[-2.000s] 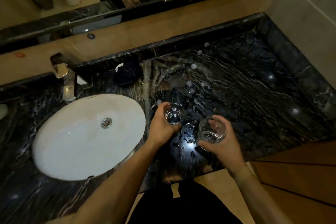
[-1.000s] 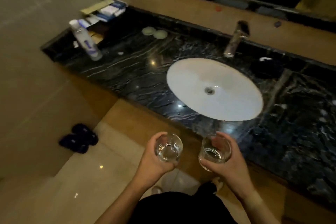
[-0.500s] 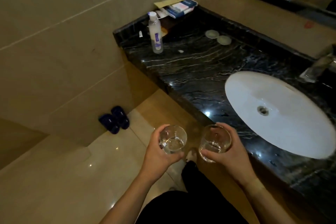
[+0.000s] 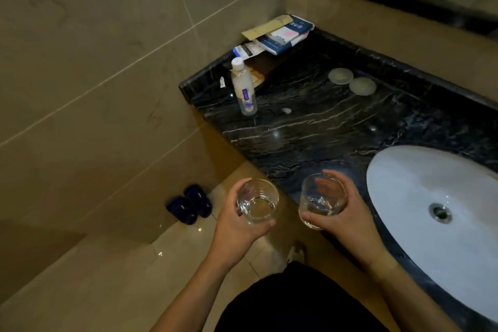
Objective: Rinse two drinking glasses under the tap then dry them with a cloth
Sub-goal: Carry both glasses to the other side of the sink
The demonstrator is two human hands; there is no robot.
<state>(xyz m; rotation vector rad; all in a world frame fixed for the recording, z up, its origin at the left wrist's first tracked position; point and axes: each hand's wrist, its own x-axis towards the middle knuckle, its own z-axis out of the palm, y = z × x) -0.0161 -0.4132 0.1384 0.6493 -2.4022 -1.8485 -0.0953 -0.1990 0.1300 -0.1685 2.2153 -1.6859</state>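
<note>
Counter (image 4: 336, 127): dark veined stone, running ahead and to the right of both hands; its front edge passes just under the right hand.
Basin (image 4: 420, 224): white oval bowl just to the right of the right hand, drain in the middle. No tap shows in this view, and no cloth either.
Left hand (image 4: 237, 226): closed round the left glass (image 4: 257, 201) from the outer side, thumb at the near wall, fingers curled behind — held upright over the floor, off the counter.
Right hand (image 4: 347, 218): closed round the right glass (image 4: 322, 198), fingers showing through the far wall, thumb at the base; it hangs over the counter's front edge.
Glasses: short clear tumblers, near each other but apart, each with what looks like a little water in the bottom.
Handling: likely rigid and fairly heavy for their size, thick at the base, breakable on stone or tile. Wet glass should be slippery — so a full wrap around the middle of the wall seems safer than pinching the rim.
Bottle (image 4: 244, 89): slim clear bottle with a white cap, well ahead of the left hand, upright near the counter's end.
Round pads (image 4: 351, 81): two pale discs far ahead of the right hand.
</note>
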